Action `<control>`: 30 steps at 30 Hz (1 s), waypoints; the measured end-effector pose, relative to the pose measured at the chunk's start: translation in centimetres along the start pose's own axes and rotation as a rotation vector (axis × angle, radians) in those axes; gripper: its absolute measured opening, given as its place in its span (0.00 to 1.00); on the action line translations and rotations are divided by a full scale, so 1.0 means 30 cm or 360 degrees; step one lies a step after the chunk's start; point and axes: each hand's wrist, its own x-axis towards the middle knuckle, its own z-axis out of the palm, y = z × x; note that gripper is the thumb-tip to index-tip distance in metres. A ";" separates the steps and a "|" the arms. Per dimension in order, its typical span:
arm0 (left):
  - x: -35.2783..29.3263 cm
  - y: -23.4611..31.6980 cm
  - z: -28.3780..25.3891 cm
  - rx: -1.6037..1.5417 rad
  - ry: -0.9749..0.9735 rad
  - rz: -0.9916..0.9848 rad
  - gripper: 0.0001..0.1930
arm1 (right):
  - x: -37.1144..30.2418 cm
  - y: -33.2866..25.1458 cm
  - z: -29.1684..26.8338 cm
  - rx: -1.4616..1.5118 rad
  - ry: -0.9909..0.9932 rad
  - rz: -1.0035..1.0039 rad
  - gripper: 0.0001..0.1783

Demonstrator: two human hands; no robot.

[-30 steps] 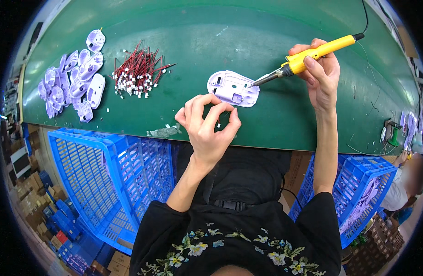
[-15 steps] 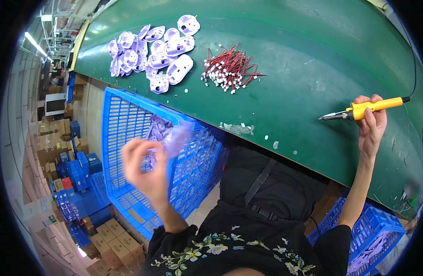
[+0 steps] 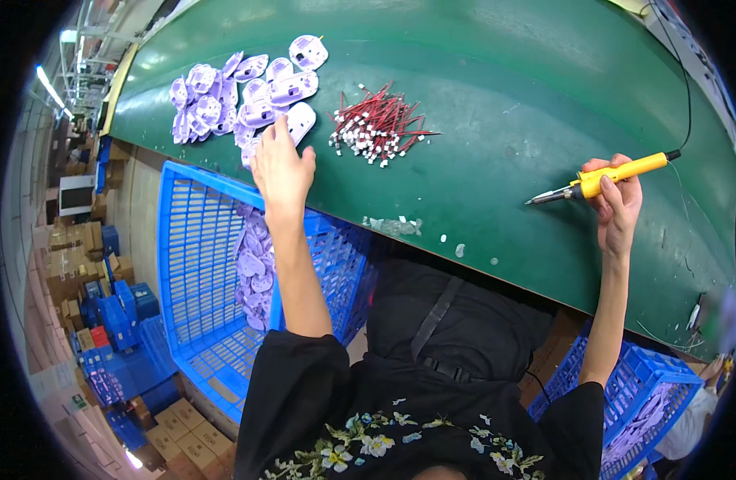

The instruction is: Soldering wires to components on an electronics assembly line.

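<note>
Head view: holding left hand (image 3: 283, 166) at lilac shells (image 3: 293, 86) on the bench (image 3: 472, 120), hiding its grip's state; clasping yellow soldering iron (image 3: 633, 167) in right hand (image 3: 617, 202), fingers closed round.

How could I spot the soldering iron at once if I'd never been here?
Start at the green table and go to its right side, where the person's right hand is. That hand grips the soldering iron, a pen-like tool with its tip pointing left and a black cord behind. Its yellow handle sets it apart from the lilac shells and red wires.
</note>
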 end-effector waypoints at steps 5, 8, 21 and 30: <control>0.066 0.053 0.050 0.0134 0.0028 -0.0107 0.24 | -0.008 -0.017 0.009 0.0009 -0.0005 -0.0010 0.16; 0.052 0.078 0.022 0.0000 0.0223 -0.0136 0.17 | -0.014 -0.012 -0.013 0.0013 0.0038 0.0026 0.17; -0.217 0.526 -0.028 -0.1367 -0.0724 0.0860 0.13 | -0.005 -0.014 -0.010 -0.0005 0.0032 0.0042 0.17; -0.089 0.446 0.003 -0.0344 0.0073 0.0712 0.10 | 0.004 -0.021 -0.013 -0.0010 0.0049 0.0049 0.17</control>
